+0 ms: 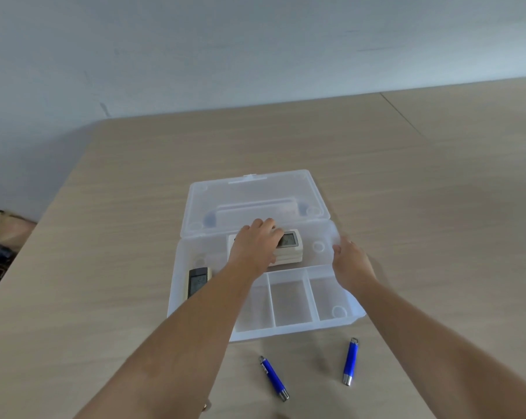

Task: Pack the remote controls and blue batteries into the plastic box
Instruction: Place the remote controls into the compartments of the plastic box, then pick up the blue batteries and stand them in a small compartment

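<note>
The left hand (257, 241), fingers spread, is pressing a remote (289, 246) into the plastic box (289, 326); the right hand (351, 261), loosely open, is steadying its right wall. Two blue batteries (273, 378) near the desk's front edge probably come next.

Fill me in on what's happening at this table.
A person is packing a clear plastic box whose lid lies open. The left hand rests on a stack of white remote controls in the box's large compartment, while the right hand steadies the box's right edge. Another remote lies at the left inside. Two blue batteries lie on the table in front, not yet packed.
</note>
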